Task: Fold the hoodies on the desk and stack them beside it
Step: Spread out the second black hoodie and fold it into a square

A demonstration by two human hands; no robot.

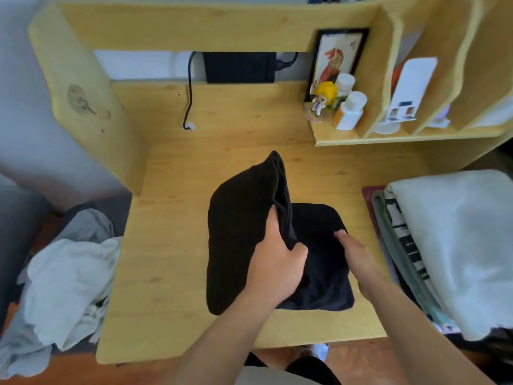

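- Wooden table (172,245) as landmark: pale pine top, shelf unit at its far right corner.
- Folded stack (449,245) just off table's right edge: whitish garment on top, grey-green and black-and-white patterned layers under it. Probably the stacking spot.
- Loose pile of pale clothes (66,279) off table's left edge, crumpled, not folded.
- Black hoodie (238,232) at middle of table, near front edge. Dark thick fabric, soft, no print visible. Mostly folded into squarish pad; right half flat on table, left half lifted and tilted up, edges doubled.
- Step judged: last fold, left half over right half.
- Left hand (277,262) clamped on hoodie's raised fold edge, thumb on one side, fingers curled round the other.
- Right hand (352,254) open, fingers straight, resting on flat half, pinning it to table.
- To do well: keep flat half pinned, bring raised half over squarely, match corners, slide pinning hand out late, then smooth.
- Risk: thick layers springing open, inner layers slipping out of line.
- Small items on shelf at table's far right: framed picture (337,56), white bottles (351,112), yellow-haired figurine (324,98). Well apart from hoodie.
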